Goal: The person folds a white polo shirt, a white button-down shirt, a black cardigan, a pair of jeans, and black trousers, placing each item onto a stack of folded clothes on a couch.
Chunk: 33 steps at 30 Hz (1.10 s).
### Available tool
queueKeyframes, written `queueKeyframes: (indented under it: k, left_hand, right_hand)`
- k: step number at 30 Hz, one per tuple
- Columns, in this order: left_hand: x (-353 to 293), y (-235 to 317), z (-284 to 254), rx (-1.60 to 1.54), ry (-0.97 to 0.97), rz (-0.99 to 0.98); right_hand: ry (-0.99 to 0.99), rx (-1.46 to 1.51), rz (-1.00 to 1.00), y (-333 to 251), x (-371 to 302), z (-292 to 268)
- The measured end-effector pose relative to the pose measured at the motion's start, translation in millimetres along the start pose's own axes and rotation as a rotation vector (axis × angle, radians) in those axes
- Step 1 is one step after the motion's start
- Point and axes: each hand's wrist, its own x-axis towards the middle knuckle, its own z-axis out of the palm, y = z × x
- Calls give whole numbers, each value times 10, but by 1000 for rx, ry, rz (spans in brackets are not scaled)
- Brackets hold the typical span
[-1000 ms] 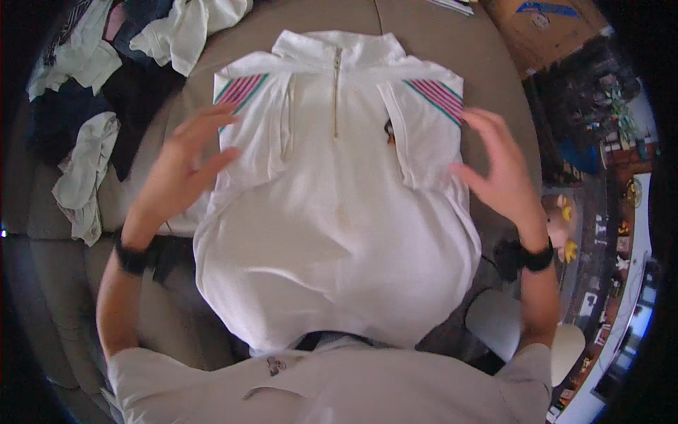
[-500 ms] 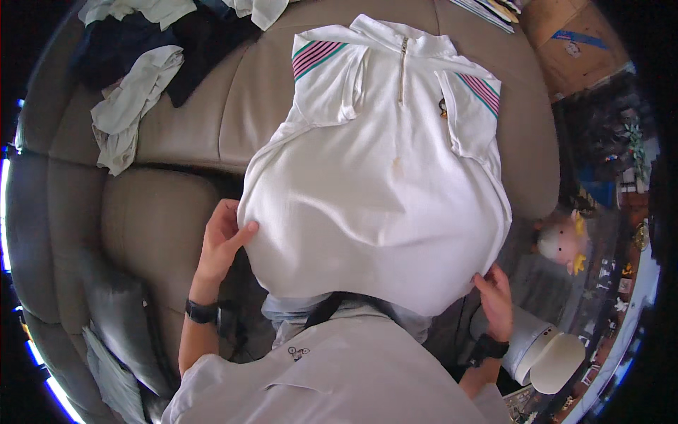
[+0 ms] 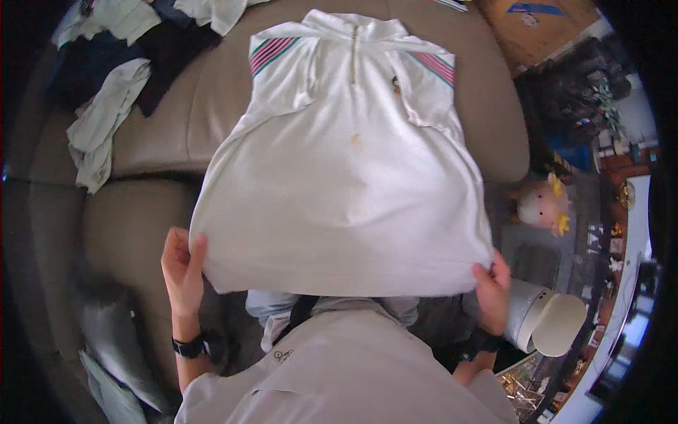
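A white short-sleeved shirt (image 3: 339, 184) with a front zip, a collar and striped sleeves lies face up across the sofa, its lower part stretched out toward me. Both sleeves are folded inward over the chest. A small brownish stain shows below the zip. My left hand (image 3: 183, 265) pinches the shirt's left edge near the hem, thumb on top. At the opposite edge my right hand (image 3: 492, 283) is closed on the hem's right corner. The hem hangs taut between them, just above my lap.
A brown leather sofa (image 3: 148, 233) spans the left and back. White and dark clothes (image 3: 109, 106) are heaped on it at the far left, and a grey cushion (image 3: 116, 332) leans below. To the right are a cardboard box (image 3: 544, 32), a plush toy (image 3: 542, 205) and a white bin (image 3: 547, 318).
My hands have spread wider apart, the left one moving outward and down. The shirt's lower part has gone from sagging and rounded to flatter, with a straight hem.
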Motion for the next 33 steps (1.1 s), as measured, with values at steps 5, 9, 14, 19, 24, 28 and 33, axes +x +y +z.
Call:
queueKeyframes:
  k: [5, 9, 14, 19, 24, 28, 33]
  left_hand:
    - [-195, 136, 254, -54, -80, -98]
    - [-315, 339, 81, -2, -102, -72]
    - [-134, 797, -79, -206, -14, -90]
    - [128, 713, -225, -537, -73, -35]
    - [526, 440, -395, -1155, -302, 107]
    - [1255, 731, -25, -1527, -602, 102]
    - [2407, 1137, 611, -1496, -591, -11]
  right_hand:
    - [-47, 31, 34, -43, -117, -105]
    - [98, -135, -122, -222, -328, 18]
    - [90, -390, -437, -417, -321, -468]
    - [199, -260, -496, -865, -231, -209]
    - [323, 14, -473, -893, 211, -788]
    - [133, 240, -667, -1380, 956, -617]
    - [-524, 817, -137, -1928, 2454, 456]
